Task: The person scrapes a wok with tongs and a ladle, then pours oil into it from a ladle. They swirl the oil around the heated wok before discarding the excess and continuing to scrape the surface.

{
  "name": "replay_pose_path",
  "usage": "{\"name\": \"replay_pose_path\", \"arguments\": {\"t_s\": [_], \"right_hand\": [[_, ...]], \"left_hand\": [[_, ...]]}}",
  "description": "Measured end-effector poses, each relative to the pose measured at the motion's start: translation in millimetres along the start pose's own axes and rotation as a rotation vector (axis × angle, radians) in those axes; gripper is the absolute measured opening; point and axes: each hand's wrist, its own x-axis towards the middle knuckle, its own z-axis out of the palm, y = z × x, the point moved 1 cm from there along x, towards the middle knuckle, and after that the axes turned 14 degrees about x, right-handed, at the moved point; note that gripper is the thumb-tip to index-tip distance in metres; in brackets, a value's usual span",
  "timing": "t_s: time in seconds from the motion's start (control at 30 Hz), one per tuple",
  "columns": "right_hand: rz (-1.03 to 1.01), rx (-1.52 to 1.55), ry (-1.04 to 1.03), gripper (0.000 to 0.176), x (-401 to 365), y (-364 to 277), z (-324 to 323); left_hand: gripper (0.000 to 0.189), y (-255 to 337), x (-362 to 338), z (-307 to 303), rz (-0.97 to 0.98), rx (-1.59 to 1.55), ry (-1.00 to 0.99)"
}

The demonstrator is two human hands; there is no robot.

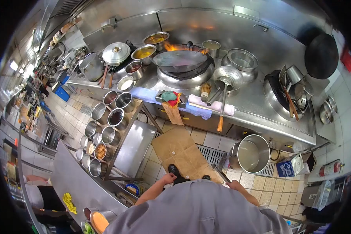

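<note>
My left hand [169, 178] hangs low in front of my body, its fingers curled in, with nothing visible in them. At my right side, my right hand [234, 185] is closed around a long, dark, narrow tool [221, 174]; its exact kind does not show. Beyond the hands, a wok [179, 60] stands tilted over the round burner, with flames behind it. A perforated strainer [228, 76] rests over a pot, and a long-handled ladle [222, 105] lies across it, its wooden handle over the counter edge. A bamboo brush [205, 90] stands beside folded cloths [214, 104].
A tall pot of cloudy liquid [253, 154] stands on the right. Flattened cardboard [181, 150] covers the floor at my feet. Several metal containers [109, 136] fill the left rack. A second burner [279, 97] holds utensils. A steel counter [78, 175] runs along my left.
</note>
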Motion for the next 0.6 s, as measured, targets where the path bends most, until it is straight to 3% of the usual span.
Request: {"name": "replay_pose_path", "arguments": {"t_s": [0.1,0.2,0.47,0.53,0.6], "right_hand": [[0.022,0.002,0.009,0.057,-3,1,3],[0.046,0.012,-0.013,0.057,-6,0,5],[0.065,-0.011,-0.058,0.058,-10,-8,1],[0.082,0.069,-0.164,0.075,-21,-22,-9],[0.085,0.066,-0.154,0.073,-17,-22,-8]], "left_hand": [[0.039,-13,-5,1,-0.025,0.129,0.023],[0.039,-23,-15,3,-0.107,0.104,-0.027],[0.038,-25,-19,13,-0.107,0.133,-0.030],[0.037,-19,-20,12,-0.094,0.145,-0.017],[0.035,-12,-23,11,-0.068,0.119,-0.010]]}}
